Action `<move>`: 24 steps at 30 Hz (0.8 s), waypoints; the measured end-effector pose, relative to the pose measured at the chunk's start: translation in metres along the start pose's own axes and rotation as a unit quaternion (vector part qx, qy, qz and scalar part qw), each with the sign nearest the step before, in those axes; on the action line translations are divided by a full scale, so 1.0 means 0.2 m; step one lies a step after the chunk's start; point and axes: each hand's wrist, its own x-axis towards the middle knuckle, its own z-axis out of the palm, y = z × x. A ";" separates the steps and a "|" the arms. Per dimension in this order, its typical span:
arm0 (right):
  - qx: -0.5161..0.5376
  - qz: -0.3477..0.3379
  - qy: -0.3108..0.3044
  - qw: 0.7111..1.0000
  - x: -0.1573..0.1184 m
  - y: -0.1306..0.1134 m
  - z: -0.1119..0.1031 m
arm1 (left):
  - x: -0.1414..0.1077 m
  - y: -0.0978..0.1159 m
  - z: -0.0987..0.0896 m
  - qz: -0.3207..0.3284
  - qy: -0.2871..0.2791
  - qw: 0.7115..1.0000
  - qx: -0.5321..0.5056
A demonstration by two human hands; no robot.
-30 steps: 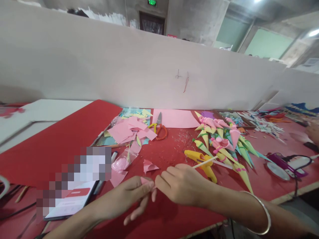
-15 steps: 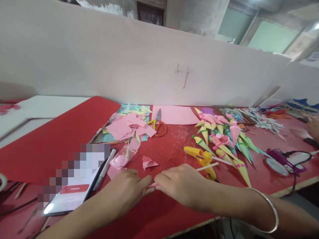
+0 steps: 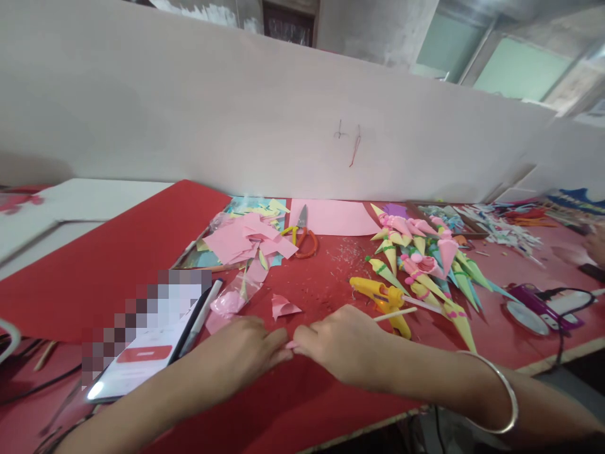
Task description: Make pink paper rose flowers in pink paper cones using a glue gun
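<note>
Before you there are many things of thin paper. The loose heap of flat pink paper pieces (image 3: 241,243) has straight cut edges and lies far, left of the middle; the metal scissors with red and yellow handles (image 3: 302,222) are at its right edge. On the right you have a pile of slim pointed cones in yellow, green, blue and pink (image 3: 420,265), some with pink or green trims. The yellow plastic glue gun (image 3: 384,297) lies near them, and a creased pink paper scrap (image 3: 284,307) lies just beyond your hands.

The surface (image 3: 255,416) is red and looks smooth. Behind it stands a plain white panel (image 3: 212,126), and above its top edge a dark door (image 3: 289,25) is visible.

Your left hand (image 3: 243,347) and right hand (image 3: 341,345) almost meet at the near middle. Both have a narrow grip, pinching a small pink paper piece (image 3: 291,345) between them; its full shape is hidden. A thin pale stick (image 3: 396,314) points out right from behind your right hand; I cannot tell if this hand holds it too.
</note>
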 end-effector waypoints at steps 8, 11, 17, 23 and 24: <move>0.433 0.079 -0.132 0.888 0.04 0.06 -0.06 | 0.01 -0.01 -0.06 0.190 0.160 0.946 0.207; 0.549 0.121 -0.172 0.809 0.05 0.07 -0.07 | 0.00 -0.02 -0.07 0.203 0.174 0.937 0.223; 0.654 0.124 -0.179 0.724 0.06 0.05 -0.01 | -0.02 -0.03 -0.05 0.194 0.212 0.926 0.244; 0.775 0.150 -0.187 0.585 0.05 -0.03 0.07 | -0.06 -0.05 -0.07 0.204 0.173 0.934 0.238; 0.785 0.156 -0.195 0.568 0.05 -0.04 0.08 | -0.07 -0.05 -0.08 0.207 0.175 0.934 0.231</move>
